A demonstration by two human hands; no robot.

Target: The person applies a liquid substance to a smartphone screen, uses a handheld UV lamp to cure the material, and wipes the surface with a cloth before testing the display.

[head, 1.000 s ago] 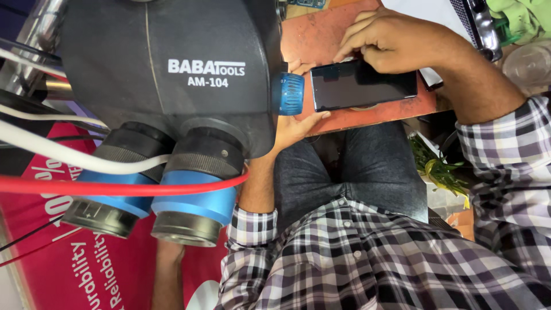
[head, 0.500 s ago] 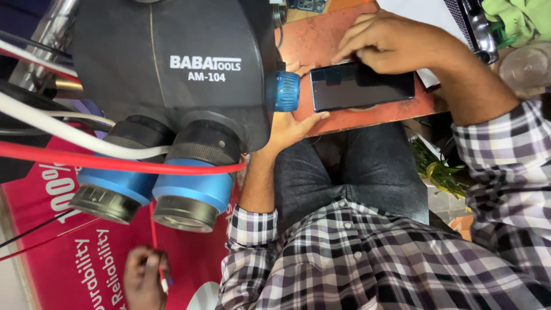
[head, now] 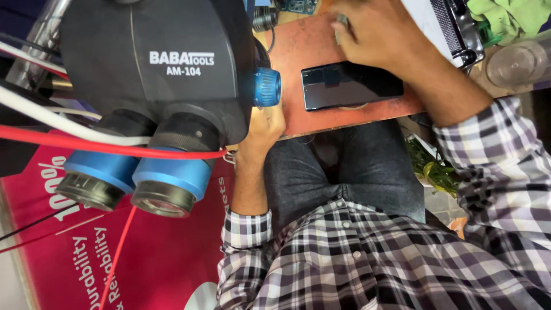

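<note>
Smartphone (head: 351,85), a flat glossy black slab with rounded corners, lies face up on a reddish-brown work mat (head: 298,43) whose surface looks scuffed and matte. Just above its far edge the right hand (head: 373,34) rests on the mat with fingers curled downward, touching or nearly touching the phone's upper rim; whether the fingertips pinch anything is not clear, though a small grey object shows at the knuckles. The left hand (head: 265,123) sits at the mat's near-left corner with its fingers bent around the edge, just below a ribbed blue knob (head: 267,87) on the side of a microscope (head: 155,63). That microscope head is a smooth dark-grey casing with two round eyepieces (head: 135,181) sleeved in blue. A red cable (head: 86,146) and a white cable (head: 51,117) cross in front of it. Both forearms wear a soft checked shirt (head: 356,258) in black, white and purple. Dark denim covers the lap below the mat.
</note>
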